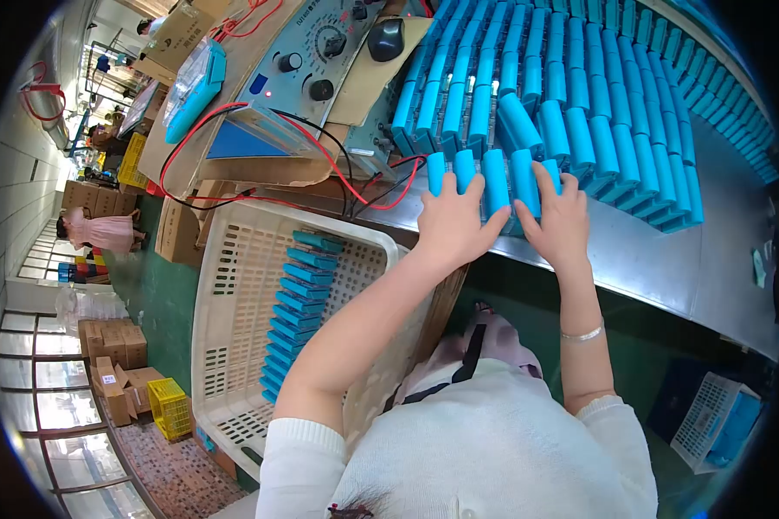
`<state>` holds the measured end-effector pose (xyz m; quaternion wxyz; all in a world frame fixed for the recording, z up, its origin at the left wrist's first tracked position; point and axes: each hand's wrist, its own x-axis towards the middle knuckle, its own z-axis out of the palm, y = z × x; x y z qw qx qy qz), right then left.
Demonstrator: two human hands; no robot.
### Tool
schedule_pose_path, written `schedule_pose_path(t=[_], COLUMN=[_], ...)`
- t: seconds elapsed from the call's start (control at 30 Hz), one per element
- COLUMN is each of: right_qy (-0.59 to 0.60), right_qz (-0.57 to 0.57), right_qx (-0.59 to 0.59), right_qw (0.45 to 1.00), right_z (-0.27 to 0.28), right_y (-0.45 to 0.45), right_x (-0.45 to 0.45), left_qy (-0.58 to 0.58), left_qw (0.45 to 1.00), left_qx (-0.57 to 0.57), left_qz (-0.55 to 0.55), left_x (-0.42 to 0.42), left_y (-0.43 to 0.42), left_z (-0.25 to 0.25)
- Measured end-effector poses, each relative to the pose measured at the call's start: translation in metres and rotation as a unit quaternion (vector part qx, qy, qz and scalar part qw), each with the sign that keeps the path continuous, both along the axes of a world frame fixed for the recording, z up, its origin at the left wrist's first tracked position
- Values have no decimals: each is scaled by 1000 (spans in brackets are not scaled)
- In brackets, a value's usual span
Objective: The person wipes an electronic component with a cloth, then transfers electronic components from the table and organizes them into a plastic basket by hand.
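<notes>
Along the near edge of the metal table, a short row of bright blue, rectangular plastic-cased units [494, 177] stands in front of a larger block of the same units. My left hand [457, 223] reaches to the left part of this row, fingers spread against the cases and thumb pointing right. My right hand [561, 221] touches the row's right end, its fingers apart and its thumb towards the left hand. A few cases show between the two hands. One blue unit [519, 125] leans at a slant just behind. The undersides of the touched cases are hidden.
Many blue units [610, 95] fill the metal table [658, 272] in rows. A white plastic crate [212, 311] holding a column of blue units is at left. Above it are a dialled instrument [307, 65], red and black leads [320, 151] and a mouse [385, 39]. Another person [102, 230] is far left.
</notes>
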<state>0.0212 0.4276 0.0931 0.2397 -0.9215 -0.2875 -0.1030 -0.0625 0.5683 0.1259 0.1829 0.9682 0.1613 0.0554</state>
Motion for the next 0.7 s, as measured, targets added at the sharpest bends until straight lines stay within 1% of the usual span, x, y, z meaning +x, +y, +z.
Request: schedule_pose_path(t=[0.03, 0.07, 0.1, 0.17, 0.2, 0.23, 0.27, 0.33, 0.4, 0.43, 0.5, 0.53, 0.57, 0.6, 0.63, 0.7], right_qy=[27, 50, 46, 81, 103, 98, 106, 114, 240, 235, 250, 244, 234, 222, 213, 128], right_qz=[-22, -33, -34, -97, -80, -79, -66, -46, -43, -36, -53, -47, -51, -52, -40, -79], right_qx=[-50, -88, -90, -113, -86, -86, -70, -58, -93, -96, -116, -118, -92, -65, -65, -10], right_qw=[998, 994, 994, 986, 988, 988, 990, 991, 965, 966, 960, 961, 966, 971, 974, 989], right_z=[5, 11, 8, -3, 0, -4, -14, -11, 2, 9, 19, 17, 11, 10, 12, 13], right_y=[4, 7, 10, 13, 10, 10, 11, 13, 15, 15, 16, 16, 15, 14, 12, 4], right_x=[0, 0, 4, 10, 9, 12, 15, 19, 29, 28, 24, 22, 20, 18, 14, -3], left_qy=[35, 119, 115, 192, 227, 223, 228, 233, 294, 290, 242, 237, 231, 200, 166, 128], left_qw=[999, 993, 993, 975, 963, 964, 959, 952, 932, 931, 943, 945, 944, 952, 958, 967], left_qx=[-6, -25, -27, -13, -64, -65, -64, -68, -73, -78, -64, -80, -83, -76, -70, -60], left_qz=[1, 8, 6, 109, 128, 129, 155, 187, 201, 208, 219, 211, 219, 219, 221, 212], left_x=[7, 16, 23, 35, 39, 43, 48, 54, 60, 59, 55, 52, 48, 46, 43, 35], left_y=[-2, -1, -4, -13, -15, -15, -17, -19, -19, -21, -24, -24, -25, -28, -31, -40], left_z=[-2, -3, -2, 6, 14, 14, 13, 17, 22, 21, 19, 22, 20, 14, 15, 19])
